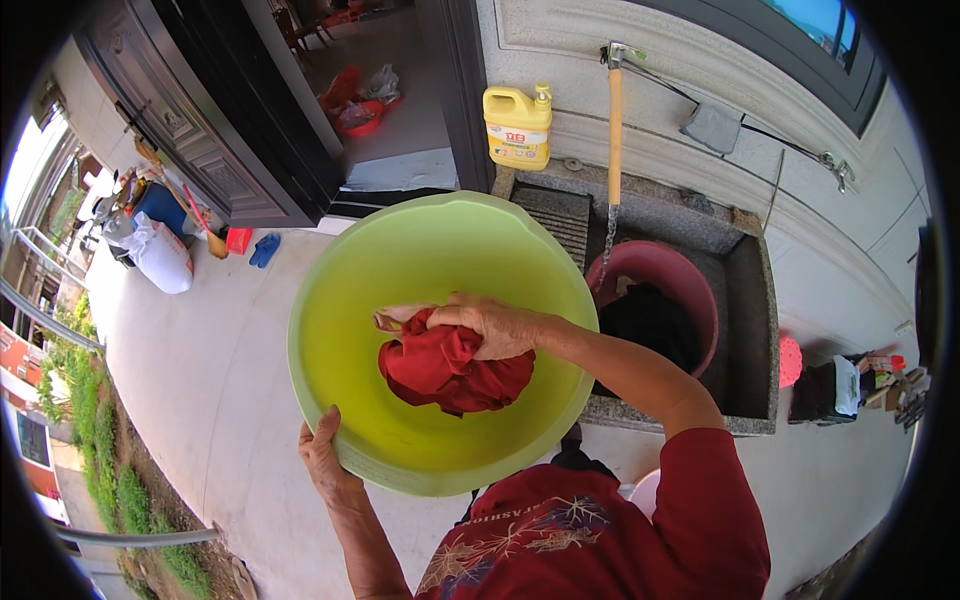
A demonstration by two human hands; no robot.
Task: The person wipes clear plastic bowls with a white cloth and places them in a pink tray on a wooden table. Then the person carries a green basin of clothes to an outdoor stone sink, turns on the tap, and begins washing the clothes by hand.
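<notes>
A large yellow-green plastic basin [350, 270] is held up in front of me, tilted so its inside shows. My left hand [328, 455] grips its lower-left rim, thumb over the edge. Inside the basin lies a bunched red cloth [455, 375], with a small pale pink piece [393, 318] at its upper left. My right hand [487, 325] reaches in over the right rim, its fingers closed on the top of the red cloth. The undersides of both the cloth and my right fingers are hidden.
Water runs from a tap hose [615, 140] into a dark pink bucket [700, 290] holding black cloth [650, 325], inside a stone sink [745, 330]. A yellow jug [518, 127] stands behind. At left are a doorway door [170, 100], white sack [160, 258] and blue slippers [264, 250].
</notes>
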